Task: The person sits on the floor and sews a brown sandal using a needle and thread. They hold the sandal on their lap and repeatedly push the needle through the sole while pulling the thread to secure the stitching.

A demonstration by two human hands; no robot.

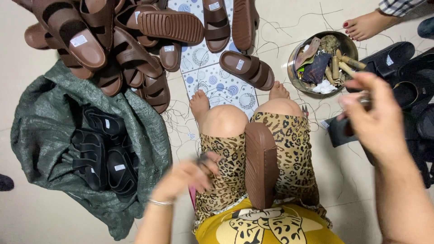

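The left hand [187, 176] is seen blurred above the left thigh, with the fingers curled loosely together; something small and dark seems to be pinched at the fingertips, but what it is cannot be told. The right hand [373, 117] is raised at the right side, its fingers bent and closed around a small dark object that is mostly hidden, so its kind cannot be told either.

A brown sandal [260, 165] is kept between the thighs, standing on its edge with the smooth sole turned up. It is touched by neither hand.

On the floor in front, a pile of brown sandals [113, 45] is laid, and one single brown sandal [247, 68] is placed on a patterned mat [212, 81]. At the left, black sandals [104, 153] are held inside a grey-green sack [40, 126]. A metal bowl [346, 43] with small tools and scraps is seen near the right foot.
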